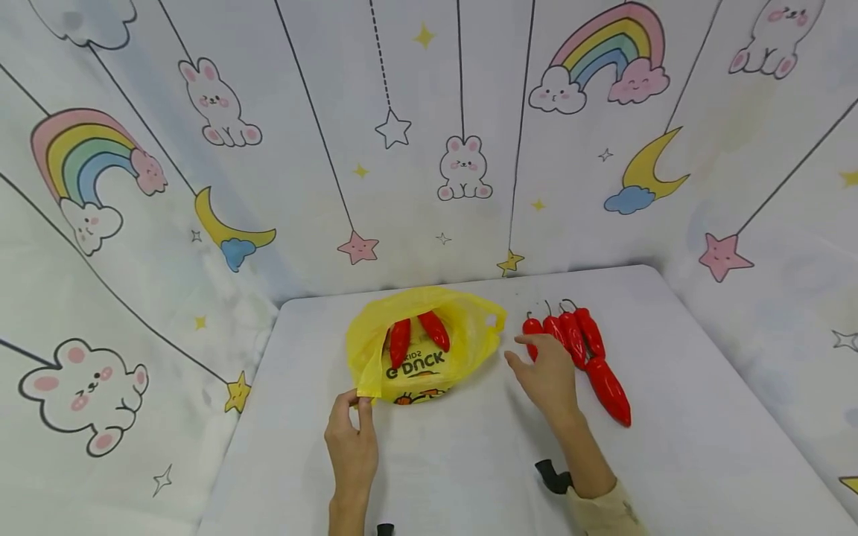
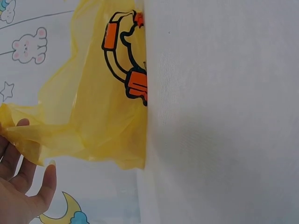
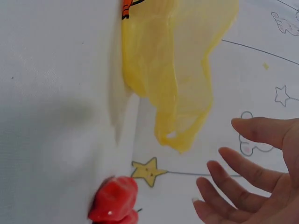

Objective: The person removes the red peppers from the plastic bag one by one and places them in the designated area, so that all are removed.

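Note:
A yellow plastic bag [image 1: 469, 339] printed with a duck logo lies with its mouth spread on the white table. Two red chili peppers [image 1: 400, 342] show inside it. My left hand [image 1: 353, 443] holds the bag's near-left edge, and in the left wrist view the thin plastic [image 2: 60, 140] is gathered at the fingers. Over on the right, my right hand [image 1: 551, 378] hovers between the bag and several loose red peppers [image 1: 608, 391], its fingers spread and holding nothing. From above, it partly covers the nearest pepper. The right wrist view shows a gap between the hand [image 3: 261, 177] and the bag's handle [image 3: 182, 135].
The white table [image 1: 281, 447] has its far edge against a cloth backdrop [image 1: 415, 186] printed with rabbits, stars and rainbows. Black pieces [image 1: 553, 476] sit by the wrists. The loose peppers lie close together, stems mostly toward the back.

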`<state>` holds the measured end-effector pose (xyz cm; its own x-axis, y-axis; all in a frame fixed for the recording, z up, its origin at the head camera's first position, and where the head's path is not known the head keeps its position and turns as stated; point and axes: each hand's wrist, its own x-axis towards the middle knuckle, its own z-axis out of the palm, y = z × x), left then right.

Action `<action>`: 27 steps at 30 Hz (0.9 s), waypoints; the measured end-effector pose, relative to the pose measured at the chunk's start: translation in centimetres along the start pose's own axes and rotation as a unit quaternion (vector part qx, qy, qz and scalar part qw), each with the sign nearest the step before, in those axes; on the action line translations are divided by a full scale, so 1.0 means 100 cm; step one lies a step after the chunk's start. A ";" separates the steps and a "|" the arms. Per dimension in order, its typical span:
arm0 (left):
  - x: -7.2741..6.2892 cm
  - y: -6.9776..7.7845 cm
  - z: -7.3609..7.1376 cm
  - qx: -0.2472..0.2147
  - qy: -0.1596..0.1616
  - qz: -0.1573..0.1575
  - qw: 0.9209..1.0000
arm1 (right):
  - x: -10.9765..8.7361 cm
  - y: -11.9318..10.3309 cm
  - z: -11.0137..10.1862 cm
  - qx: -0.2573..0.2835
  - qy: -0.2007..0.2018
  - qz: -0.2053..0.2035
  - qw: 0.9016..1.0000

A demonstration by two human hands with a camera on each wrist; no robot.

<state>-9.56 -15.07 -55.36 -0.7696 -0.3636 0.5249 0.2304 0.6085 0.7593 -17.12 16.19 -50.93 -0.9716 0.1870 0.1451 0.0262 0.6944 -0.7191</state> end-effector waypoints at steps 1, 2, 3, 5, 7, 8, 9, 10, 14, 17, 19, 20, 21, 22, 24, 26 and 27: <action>0.000 0.000 0.000 0.001 0.000 0.000 1.000 | 0.001 -0.002 0.002 0.003 -0.003 -0.005 1.000; 0.000 0.000 0.000 0.001 0.000 -0.002 1.000 | 0.002 -0.004 0.005 0.003 -0.005 -0.008 1.000; 0.000 0.000 0.000 0.003 0.001 -0.002 1.000 | 0.004 -0.006 0.007 0.003 -0.009 -0.012 1.000; 0.000 0.000 0.000 0.005 0.001 -0.005 1.000 | 0.006 -0.010 0.011 0.006 -0.015 -0.023 1.000; -0.001 0.000 0.000 0.006 0.000 -0.008 1.000 | 0.009 -0.013 0.016 0.008 -0.022 -0.036 0.999; -0.001 0.000 0.000 0.008 -0.002 -0.010 1.000 | 0.011 -0.014 0.018 0.005 -0.025 -0.042 0.999; -0.001 0.001 0.000 0.010 -0.003 -0.011 1.000 | 0.012 -0.016 0.020 0.003 -0.026 -0.049 0.998; -0.002 0.001 0.000 0.012 -0.004 -0.013 1.000 | 0.013 -0.017 0.022 0.001 -0.029 -0.053 0.998; -0.001 0.000 0.000 0.017 -0.002 -0.014 1.000 | 0.021 -0.025 0.031 -0.014 -0.050 -0.063 0.997; -0.001 0.000 -0.001 0.018 0.002 -0.009 1.000 | 0.029 -0.032 0.038 -0.024 -0.074 -0.071 0.994; 0.000 -0.001 -0.001 0.018 0.004 -0.006 1.000 | 0.035 -0.036 0.044 -0.029 -0.090 -0.081 0.992; 0.000 -0.001 -0.001 0.019 0.004 -0.006 1.000 | 0.037 -0.038 0.047 -0.030 -0.098 -0.087 0.991; 0.000 -0.002 -0.001 0.019 0.005 -0.006 1.000 | 0.040 -0.040 0.051 -0.031 -0.106 -0.091 0.990; 0.000 -0.002 -0.001 0.019 0.005 -0.007 1.000 | 0.042 -0.041 0.055 -0.031 -0.113 -0.094 0.989; 0.000 -0.002 -0.002 0.020 0.005 -0.007 1.000 | 0.047 -0.043 0.064 -0.034 -0.125 -0.097 0.987; 0.000 -0.003 -0.002 0.019 0.005 -0.007 1.000 | 0.051 -0.045 0.073 -0.032 -0.135 -0.098 0.985; 0.000 -0.003 -0.002 0.020 0.005 -0.007 1.000 | 0.053 -0.046 0.078 -0.031 -0.139 -0.100 0.985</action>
<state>-9.51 -15.37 -55.50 -0.7667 -0.3784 0.5186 0.1959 0.6313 0.7503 -24.21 8.58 -52.18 -0.9855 -0.1487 0.0815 -0.1657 0.7414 -0.6503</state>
